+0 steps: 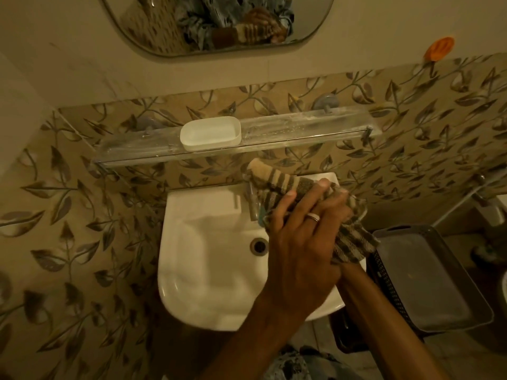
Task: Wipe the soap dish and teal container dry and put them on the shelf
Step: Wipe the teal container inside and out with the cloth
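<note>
The white soap dish stands on the glass shelf, left of its middle. Over the right side of the sink, both hands hold a bundle of striped towel. Only a sliver of the teal container shows at the bundle's left edge. My left hand, with a ring on one finger, lies on top with its fingers curled over the towel. My right hand comes in from the right and grips the bundle from below, mostly hidden by the cloth and the left hand.
A white sink with a tap sits below the shelf. A dark perforated basket stands to the right of the sink. An orange hook is on the wall, and a mirror hangs above.
</note>
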Available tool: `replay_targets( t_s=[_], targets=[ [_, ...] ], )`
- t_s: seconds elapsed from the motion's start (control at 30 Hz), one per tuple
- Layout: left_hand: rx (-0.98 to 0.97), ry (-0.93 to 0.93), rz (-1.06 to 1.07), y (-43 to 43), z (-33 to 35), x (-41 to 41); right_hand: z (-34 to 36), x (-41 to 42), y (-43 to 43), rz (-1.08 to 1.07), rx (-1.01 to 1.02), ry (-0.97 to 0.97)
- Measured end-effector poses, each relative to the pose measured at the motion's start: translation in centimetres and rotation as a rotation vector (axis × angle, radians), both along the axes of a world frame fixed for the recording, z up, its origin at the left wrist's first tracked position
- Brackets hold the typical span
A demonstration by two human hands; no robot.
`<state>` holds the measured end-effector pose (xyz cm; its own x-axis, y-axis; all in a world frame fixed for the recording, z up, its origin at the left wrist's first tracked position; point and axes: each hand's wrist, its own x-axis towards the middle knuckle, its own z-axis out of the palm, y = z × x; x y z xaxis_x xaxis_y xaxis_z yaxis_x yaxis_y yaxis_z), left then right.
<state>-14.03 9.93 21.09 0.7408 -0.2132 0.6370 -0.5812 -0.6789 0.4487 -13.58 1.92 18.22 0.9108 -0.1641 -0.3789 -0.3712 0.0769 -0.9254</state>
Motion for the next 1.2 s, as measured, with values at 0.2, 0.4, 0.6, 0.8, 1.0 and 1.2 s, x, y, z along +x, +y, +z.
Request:
replay_targets(
  t_s=[0.2, 0.4, 0.6, 0.8, 1.0, 1.2],
  targets=[
    [-0.267, 0.128, -0.040, 3.0, -0.1, 1.6, 2.9, 4.0, 0.7, -0.306, -0.157, -0.307],
    [-0.718, 0.389, 0.021, 3.4, 0.4, 1.6, 1.4, 4.4, -0.1, -0.403, -0.046, -0.214],
    [-0.057, 0.071, -0.051, -0.1, 0.0, -0.4, 3.1, 1.0, 1.9, -0.442, -0.580, -0.195],
    [-0.148, 0.213, -0.105, 2.1, -0.3, 1.1, 0.7, 3.1, -0.4, -0.258, -0.078, -0.108],
    [-0.955, 0.832, 0.180, 6.3, -1.5, 4.1, -0.6, 2.6, -0.6, -0.420, 0.240, -0.053],
    [-1.550, 1.113, -0.026, 9.3, -2.1, 3.6, -0.5, 2.5, -2.5, -0.134, 0.499, 0.061]
  ],
)
